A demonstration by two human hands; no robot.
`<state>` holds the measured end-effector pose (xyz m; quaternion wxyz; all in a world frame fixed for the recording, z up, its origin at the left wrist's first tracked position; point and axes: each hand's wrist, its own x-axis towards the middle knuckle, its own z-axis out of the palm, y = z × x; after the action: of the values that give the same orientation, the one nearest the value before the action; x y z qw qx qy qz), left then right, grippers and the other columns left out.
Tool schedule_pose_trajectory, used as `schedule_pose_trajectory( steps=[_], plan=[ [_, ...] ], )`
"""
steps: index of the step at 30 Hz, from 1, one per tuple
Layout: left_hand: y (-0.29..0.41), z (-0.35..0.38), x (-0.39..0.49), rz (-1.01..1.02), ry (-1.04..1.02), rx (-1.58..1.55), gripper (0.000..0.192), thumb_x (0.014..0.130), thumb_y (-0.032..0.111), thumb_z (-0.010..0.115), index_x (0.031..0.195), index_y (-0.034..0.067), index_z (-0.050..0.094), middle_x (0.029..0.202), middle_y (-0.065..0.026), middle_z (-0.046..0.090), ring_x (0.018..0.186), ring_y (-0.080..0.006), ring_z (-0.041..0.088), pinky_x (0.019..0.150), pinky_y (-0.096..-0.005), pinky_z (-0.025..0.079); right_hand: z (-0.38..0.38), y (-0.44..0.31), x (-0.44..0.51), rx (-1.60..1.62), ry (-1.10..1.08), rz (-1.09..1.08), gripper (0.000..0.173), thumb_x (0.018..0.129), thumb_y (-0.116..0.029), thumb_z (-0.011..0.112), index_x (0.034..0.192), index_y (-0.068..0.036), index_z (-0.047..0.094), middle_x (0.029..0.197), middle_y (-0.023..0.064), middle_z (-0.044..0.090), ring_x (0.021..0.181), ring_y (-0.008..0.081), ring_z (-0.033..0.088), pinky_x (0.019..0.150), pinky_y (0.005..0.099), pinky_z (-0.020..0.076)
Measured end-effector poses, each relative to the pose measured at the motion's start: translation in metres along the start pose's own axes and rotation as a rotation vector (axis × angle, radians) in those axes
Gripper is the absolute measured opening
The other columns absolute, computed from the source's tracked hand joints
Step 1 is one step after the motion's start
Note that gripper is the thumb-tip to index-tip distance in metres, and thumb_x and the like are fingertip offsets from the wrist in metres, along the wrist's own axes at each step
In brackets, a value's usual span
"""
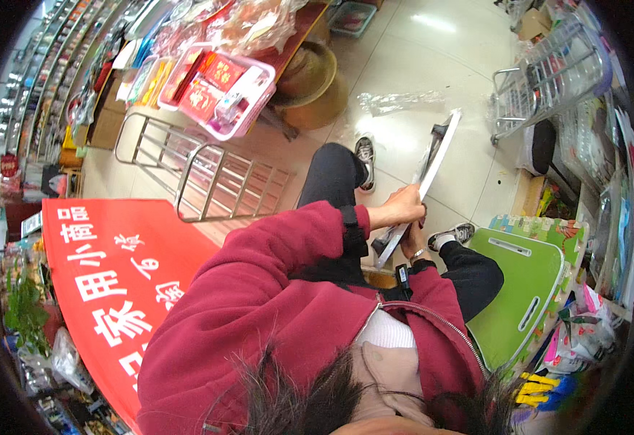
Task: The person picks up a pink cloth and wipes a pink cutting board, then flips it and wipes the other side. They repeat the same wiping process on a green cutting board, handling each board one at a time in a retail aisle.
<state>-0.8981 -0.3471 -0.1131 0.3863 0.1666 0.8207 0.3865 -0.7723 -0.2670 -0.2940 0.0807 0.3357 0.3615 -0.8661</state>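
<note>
A long, thin white-edged panel (437, 163) with black fittings stands on edge between my knees, seen almost edge-on. My left hand (401, 206) grips it near its middle, with the fingers wrapped over the edge. Just below and partly behind the panel, my right hand (415, 238) also holds it; its fingers are mostly hidden. Clear plastic film (401, 102) lies on the floor beyond the panel's far end. To the right of my leg is a green board (518, 288) with two slotted openings, resting on a patterned foam mat (577, 239).
A metal rack (224, 179) and a pink basket of red packets (265, 81) stand at the left. Nearby are a red printed banner (110, 261) and round brown containers (317, 76). A wire trolley (545, 81) and bagged goods line the right side.
</note>
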Motion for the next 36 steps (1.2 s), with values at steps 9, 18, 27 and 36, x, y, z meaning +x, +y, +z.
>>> schedule_pose_trajectory(
  steps=[9, 18, 27, 36],
  plan=[
    [-0.014, -0.045, 0.012, 0.005, -0.019, -0.252, 0.023, 0.080, 0.011, 0.064, 0.097, -0.004, 0.067, 0.076, -0.0084, 0.063, 0.060, -0.0192, 0.060, 0.047, -0.0352, 0.047, 0.014, -0.003, -0.008, 0.027, -0.059, 0.185, 0.049, 0.102, -0.056, 0.046, 0.123, -0.015, 0.062, 0.107, -0.0005, 0.066, 0.093, 0.0152, 0.059, 0.081, 0.0340, 0.0492],
    [-0.019, -0.037, 0.002, -0.076, -0.052, -0.485, 0.034, 0.085, 0.006, 0.063, 0.116, -0.008, 0.059, 0.088, -0.0089, 0.062, 0.072, -0.0207, 0.060, 0.059, -0.0353, 0.048, -0.018, 0.015, 0.002, -0.220, 0.022, 0.158, 0.062, 0.102, -0.051, 0.039, 0.147, -0.007, 0.042, 0.143, 0.0169, 0.049, 0.131, 0.0309, 0.046, 0.107, 0.0449, 0.0394],
    [-0.069, -0.062, -0.021, -0.330, 0.075, -0.607, 0.044, 0.085, 0.009, 0.068, 0.125, -0.006, 0.056, 0.109, -0.0121, 0.065, 0.098, -0.0253, 0.065, 0.086, -0.0406, 0.052, -0.021, 0.022, 0.009, -0.650, -0.001, -0.029, 0.067, 0.102, -0.051, 0.036, 0.152, -0.006, 0.035, 0.154, 0.0214, 0.036, 0.142, 0.0386, 0.032, 0.115, 0.0486, 0.0300],
    [-0.086, -0.079, -0.030, -0.361, 0.066, -0.611, 0.063, 0.083, 0.007, 0.070, 0.140, -0.001, 0.044, 0.122, -0.0111, 0.058, 0.110, -0.0241, 0.059, 0.096, -0.0377, 0.048, 0.031, 0.031, 0.067, -1.019, -0.027, -0.065, 0.065, 0.102, -0.049, 0.033, 0.158, -0.015, 0.028, 0.165, 0.0213, 0.014, 0.149, 0.0529, 0.000, 0.123, 0.0580, 0.0048]
  ],
)
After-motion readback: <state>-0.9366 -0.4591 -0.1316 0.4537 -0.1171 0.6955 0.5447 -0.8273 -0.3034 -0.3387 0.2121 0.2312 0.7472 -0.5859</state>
